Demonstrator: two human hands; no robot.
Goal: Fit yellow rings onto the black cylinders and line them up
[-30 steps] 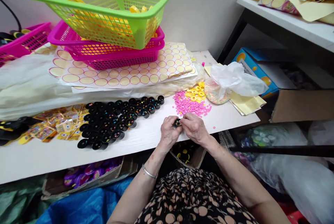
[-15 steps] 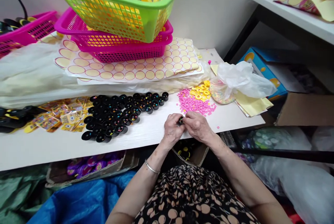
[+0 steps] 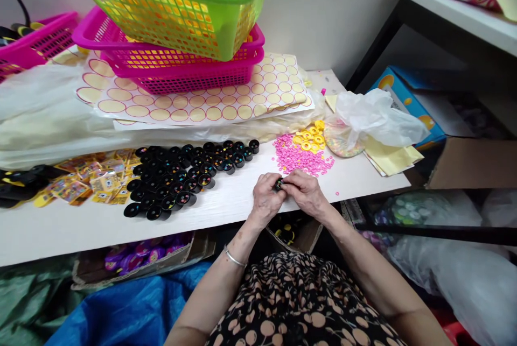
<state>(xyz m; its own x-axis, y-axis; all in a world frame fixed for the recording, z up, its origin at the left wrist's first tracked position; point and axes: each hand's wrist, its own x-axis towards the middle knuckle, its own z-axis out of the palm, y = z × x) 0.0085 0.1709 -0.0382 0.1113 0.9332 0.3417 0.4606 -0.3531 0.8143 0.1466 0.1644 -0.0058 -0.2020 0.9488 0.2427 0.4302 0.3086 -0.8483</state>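
A small black cap [image 3: 278, 184] was pinched between the fingertips of both hands, just above the near edge of the white table [image 3: 226, 211]. The left hand [image 3: 265, 199] gripped it from the left with curled fingers; the right hand [image 3: 305, 193] closed on it from the right, the two hands touching around it. Just beyond the hands lay a heap of pink beads [image 3: 301, 159], with yellow rings [image 3: 310, 139] at its far edge. To the left, a cluster of black caps [image 3: 186, 178] stood in rows on the table. Farther left lay yellow printed packets [image 3: 91, 182]. Behind, a green basket [image 3: 177, 1] sat stacked on a pink basket [image 3: 181, 69] over a sticker sheet [image 3: 194, 104].
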